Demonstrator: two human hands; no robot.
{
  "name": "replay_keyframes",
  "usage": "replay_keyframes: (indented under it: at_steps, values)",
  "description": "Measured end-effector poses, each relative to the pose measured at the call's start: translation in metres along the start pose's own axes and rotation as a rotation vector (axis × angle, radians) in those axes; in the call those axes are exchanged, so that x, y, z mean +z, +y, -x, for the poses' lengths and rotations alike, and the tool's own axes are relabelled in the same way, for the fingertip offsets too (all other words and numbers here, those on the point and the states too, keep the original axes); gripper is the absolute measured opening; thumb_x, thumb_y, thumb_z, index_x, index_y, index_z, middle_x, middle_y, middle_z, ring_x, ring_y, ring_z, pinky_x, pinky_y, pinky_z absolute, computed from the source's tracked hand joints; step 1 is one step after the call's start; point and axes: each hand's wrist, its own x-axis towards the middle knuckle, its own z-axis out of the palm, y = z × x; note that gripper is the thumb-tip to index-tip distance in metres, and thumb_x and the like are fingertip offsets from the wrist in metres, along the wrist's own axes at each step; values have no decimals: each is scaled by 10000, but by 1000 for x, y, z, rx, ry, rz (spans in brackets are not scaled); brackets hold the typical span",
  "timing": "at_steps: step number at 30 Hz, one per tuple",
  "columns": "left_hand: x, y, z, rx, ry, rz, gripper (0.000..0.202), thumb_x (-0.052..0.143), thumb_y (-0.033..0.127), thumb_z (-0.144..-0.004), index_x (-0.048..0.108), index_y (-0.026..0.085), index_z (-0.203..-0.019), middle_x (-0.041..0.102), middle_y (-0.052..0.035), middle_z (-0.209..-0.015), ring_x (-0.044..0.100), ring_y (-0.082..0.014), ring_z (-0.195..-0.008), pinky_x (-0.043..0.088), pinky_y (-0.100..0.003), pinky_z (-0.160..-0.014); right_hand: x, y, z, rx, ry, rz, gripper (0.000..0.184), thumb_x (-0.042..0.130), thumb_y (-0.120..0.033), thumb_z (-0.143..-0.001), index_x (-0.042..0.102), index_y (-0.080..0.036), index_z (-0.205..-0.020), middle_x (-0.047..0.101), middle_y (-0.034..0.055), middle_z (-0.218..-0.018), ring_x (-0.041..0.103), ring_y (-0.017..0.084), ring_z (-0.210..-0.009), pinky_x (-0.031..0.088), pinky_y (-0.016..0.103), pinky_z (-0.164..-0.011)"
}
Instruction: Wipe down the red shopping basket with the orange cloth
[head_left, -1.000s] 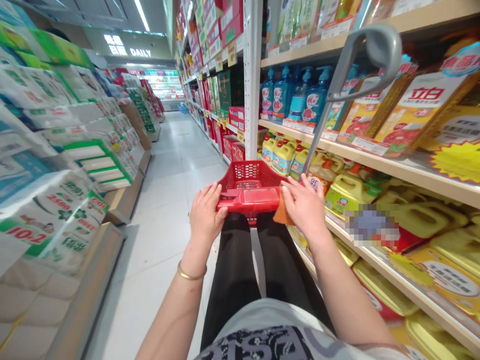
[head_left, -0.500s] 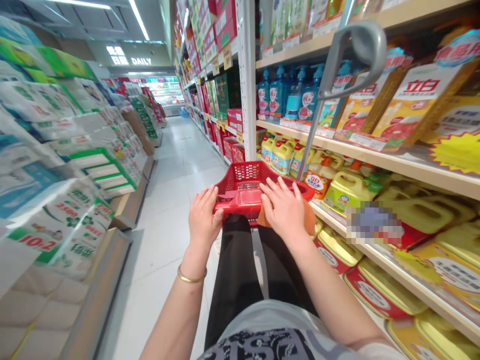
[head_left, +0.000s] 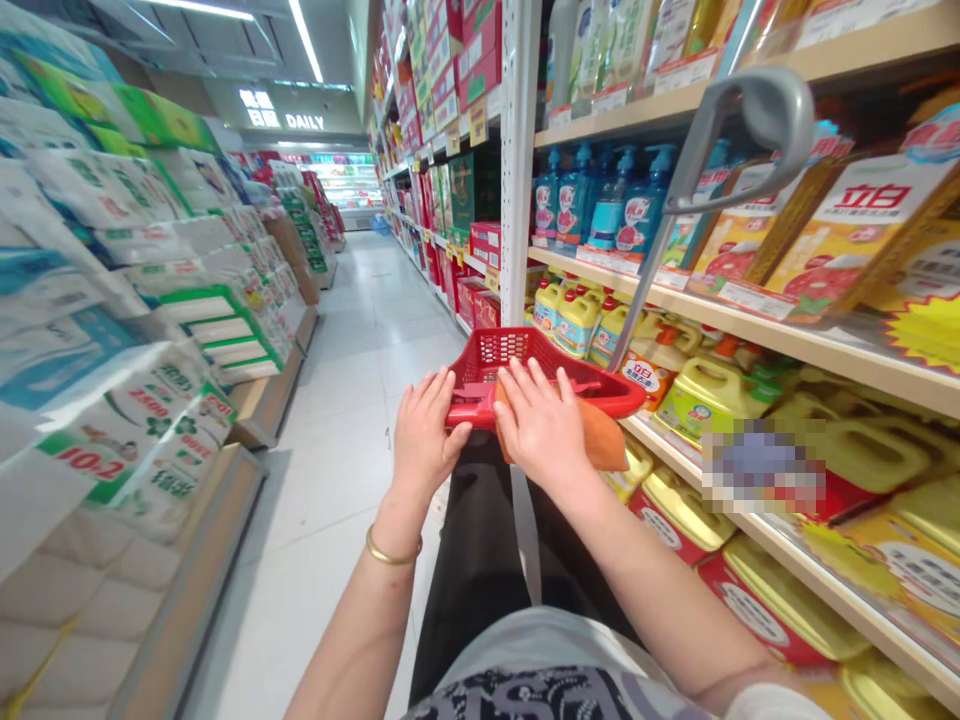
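Along a supermarket aisle (head_left: 337, 420), the left hand (head_left: 427, 440) curls over the rim of a red plastic shopping basket (head_left: 510, 352), while the right hand (head_left: 540, 425), just beside it, presses flat on an orange cloth (head_left: 606, 436) lying against that rim.

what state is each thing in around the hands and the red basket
left hand, curled on the basket's near rim
right hand, fingers spread flat on the cloth
orange cloth, bunched under the right hand, hanging over the rim
red plastic basket, upright, mesh sides, held by both hands
grey pull handle, raised, angled up from the basket
gold bangle, worn on the left wrist
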Motion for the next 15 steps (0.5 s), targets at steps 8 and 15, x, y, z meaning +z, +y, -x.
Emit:
replay_keyframes:
  at_steps: [8,15]
  values:
    - [-2,11,3,-39,22,-83,738,491,639,-1050,375,304,-1698,305,-116,-1785,63,-428,-1691,43,-769,-1304,-24,49,14,168,1,70,467,399,-370,-1143,635,-232,-1521,575,84,-1615,442,361,-1573,229,718,-1295]
    - [10,14,-2,-72,90,-58,587,399,477,-1113,434,296,-1670,297,-86,-1792,45,-369,-1702,142,-706,-1329,-3,10,6,101,18,60,466,383,-352,-1151,633,-217,-1521,561,68,-1626,450,364,-1565,203,710,-1304]
